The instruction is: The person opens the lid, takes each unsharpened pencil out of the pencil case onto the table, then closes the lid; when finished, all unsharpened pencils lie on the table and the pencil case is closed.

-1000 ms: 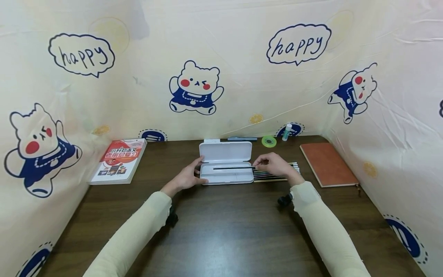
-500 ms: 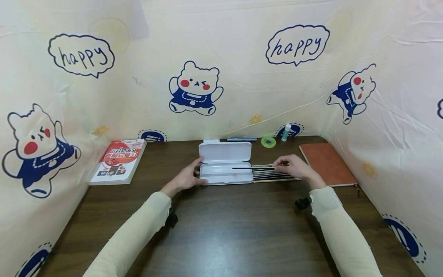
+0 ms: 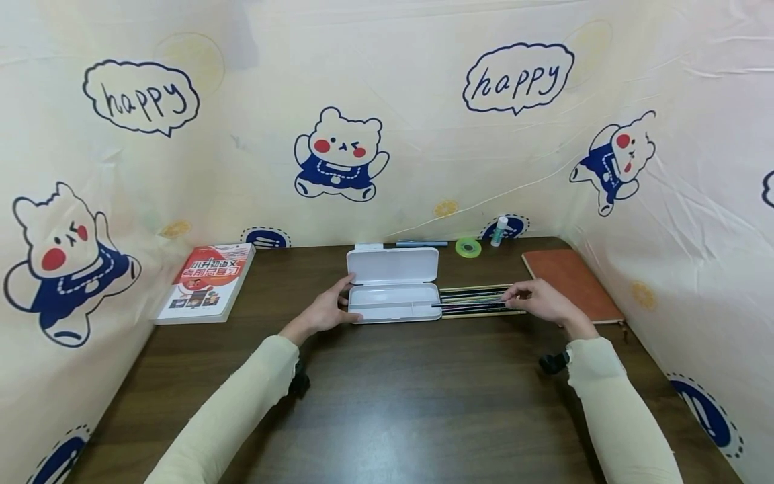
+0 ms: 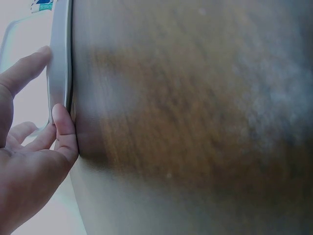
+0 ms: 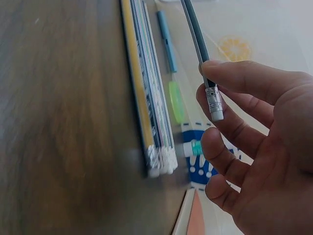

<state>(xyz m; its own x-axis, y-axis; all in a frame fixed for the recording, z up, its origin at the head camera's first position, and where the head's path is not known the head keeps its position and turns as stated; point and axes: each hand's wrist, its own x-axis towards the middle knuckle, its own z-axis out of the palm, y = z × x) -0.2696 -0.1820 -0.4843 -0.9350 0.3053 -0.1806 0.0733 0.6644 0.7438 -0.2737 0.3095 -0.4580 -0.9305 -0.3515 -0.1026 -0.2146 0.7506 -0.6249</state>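
A white pencil case (image 3: 393, 267) lies with its lid raised in the middle of the table. My left hand (image 3: 322, 312) holds its left end, thumb at the front corner and other fingers round the side; the left wrist view shows fingertips against the case's rim (image 4: 59, 73). My right hand (image 3: 544, 301) pinches a dark pencil (image 5: 198, 41) between thumb and fingers near its white eraser end. That pencil points left over a row of several pencils (image 5: 146, 88), and its tip reaches the case's right edge. The row lies flat beside the case, erasers to the right.
Toward the back are a blue pen (image 3: 421, 244), a green tape roll (image 3: 468, 248) and a glue stick (image 3: 498, 232). A brown notebook (image 3: 571, 286) lies right of my right hand. A red and white book (image 3: 208, 282) is at the left. Patterned cloth walls enclose the table.
My right hand has moved right and slightly nearer, drawing the dark pencil from over the case to over the row of pencils. My left hand has stayed on the case.
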